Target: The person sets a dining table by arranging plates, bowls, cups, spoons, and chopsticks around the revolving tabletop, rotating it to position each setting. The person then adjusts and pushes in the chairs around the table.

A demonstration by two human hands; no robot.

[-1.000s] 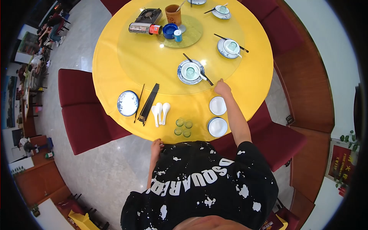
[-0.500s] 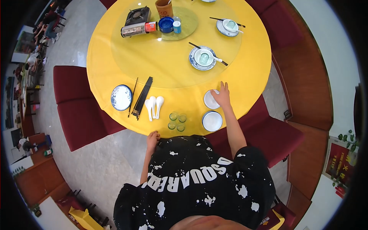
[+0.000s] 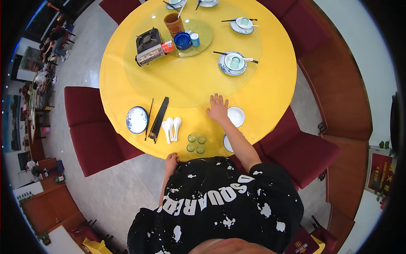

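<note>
My right hand (image 3: 217, 109) lies palm down with spread fingers at the near edge of the glass turntable (image 3: 190, 91), holding nothing. Just right of it is a white bowl (image 3: 237, 117); my forearm partly covers a second bowl stack (image 3: 228, 144). My left hand (image 3: 171, 161) rests at the table's near edge, fingers curled, and what it may hold is hidden. Between the hands stand several small glasses (image 3: 196, 143). Left of these lie white spoons (image 3: 171, 128), a bundle of dark chopsticks (image 3: 159, 119) and blue-patterned plates (image 3: 137, 120).
On the turntable are place settings with bowl, plate and chopsticks (image 3: 232, 63), a portable stove (image 3: 149, 42), a brown pot (image 3: 174, 24) and a blue bowl (image 3: 182, 41). Red chairs (image 3: 97, 131) surround the yellow table (image 3: 114, 84). Other people (image 3: 59, 40) sit far left.
My right hand has moved left from above the upper white bowl to the turntable's edge. The settings, stove and pot on the turntable have rotated. My left hand has stayed at the table edge.
</note>
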